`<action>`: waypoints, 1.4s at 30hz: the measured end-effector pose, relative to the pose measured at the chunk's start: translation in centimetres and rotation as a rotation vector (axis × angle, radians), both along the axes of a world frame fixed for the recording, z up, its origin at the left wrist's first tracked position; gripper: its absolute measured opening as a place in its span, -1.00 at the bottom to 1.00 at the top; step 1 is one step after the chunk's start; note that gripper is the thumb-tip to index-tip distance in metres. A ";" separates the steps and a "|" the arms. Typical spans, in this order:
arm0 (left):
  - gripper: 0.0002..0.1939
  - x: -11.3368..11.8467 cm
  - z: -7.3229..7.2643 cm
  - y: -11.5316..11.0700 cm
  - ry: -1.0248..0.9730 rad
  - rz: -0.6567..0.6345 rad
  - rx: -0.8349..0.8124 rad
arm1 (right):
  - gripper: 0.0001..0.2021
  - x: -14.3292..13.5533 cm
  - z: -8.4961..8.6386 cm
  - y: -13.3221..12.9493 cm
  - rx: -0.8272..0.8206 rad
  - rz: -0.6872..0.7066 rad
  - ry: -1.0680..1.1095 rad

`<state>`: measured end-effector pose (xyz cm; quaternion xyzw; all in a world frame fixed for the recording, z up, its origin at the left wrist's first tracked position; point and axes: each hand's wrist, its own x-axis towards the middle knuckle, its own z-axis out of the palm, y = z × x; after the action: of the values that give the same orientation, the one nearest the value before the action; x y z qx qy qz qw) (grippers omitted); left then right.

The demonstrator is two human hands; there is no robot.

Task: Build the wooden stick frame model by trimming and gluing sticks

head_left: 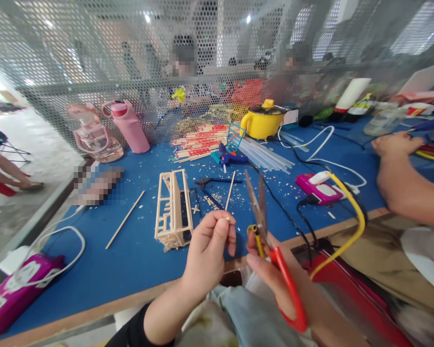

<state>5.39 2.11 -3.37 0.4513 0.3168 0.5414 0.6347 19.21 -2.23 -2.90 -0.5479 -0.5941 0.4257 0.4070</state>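
So the left hand (pixel 210 248) has thumb and fingertips pinching a small pale piece (pixel 227 219), up over the near edge of the blue table (pixel 130 270). Right hand (pixel 269 270) is curled round red-handled scissors (pixel 262 217), blades up and a bit apart, with a yellow tube-like bit (pixel 259 243) beside them (no clue what that is, sorry).

I'd call this a small trimming step; a clean snip would call for a steady pinch, fingertips clear of the blades.

The stick frame (pixel 174 207) stands just left of the left hand, towards the near edge. Past the hands, mid-table, there's a loose stick (pixel 230 190), blue-handled cutters (pixel 222 180) and a blue glue gun (pixel 233 158).

Containers line the far edge: a yellow pot (pixel 262 124), lidded, contents hidden; a pink bottle (pixel 133 130), opaque, so can't tell; a see-through pink jug (pixel 98 142) by the far-left corner, maybe some clear liquid inside. Towards the right end there's a clear jar (pixel 379 121), too blurry to read.
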 end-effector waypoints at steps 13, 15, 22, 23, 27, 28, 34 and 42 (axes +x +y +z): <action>-0.80 -1.3 0.4 -0.3 0.565 0.261 0.411 | -0.60 -1.3 0.7 0.0 0.023 0.161 -0.083; -0.82 -1.2 0.2 -0.6 0.561 0.236 0.390 | -0.55 -0.8 0.0 0.3 0.012 0.102 -0.072; -0.85 -3.3 1.3 -2.6 0.496 -0.102 0.486 | -0.56 6.4 -0.3 3.7 -0.192 -0.231 -0.745; -0.86 -3.9 1.7 -2.8 0.504 -0.188 0.523 | -0.55 7.4 -0.2 4.5 -0.218 -0.224 -0.928; -0.86 -6.9 2.9 -3.4 0.556 -0.312 0.600 | -0.53 9.5 0.2 7.3 -0.147 -0.092 -1.136; -0.85 -7.6 3.0 -3.5 0.569 -0.288 0.602 | -0.53 9.6 0.2 7.9 -0.087 -0.056 -1.127; -0.64 -11.3 2.6 -3.0 0.620 0.002 0.434 | -0.45 9.1 -0.3 10.7 0.192 -0.015 -1.175; -0.52 -12.4 5.4 0.4 0.707 0.057 0.303 | -0.68 1.3 7.3 9.0 0.455 0.248 -0.997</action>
<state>-6.98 2.51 2.08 0.6898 0.4449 0.4106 0.3969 20.48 6.81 4.38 -0.5072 -0.8515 0.0208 0.1319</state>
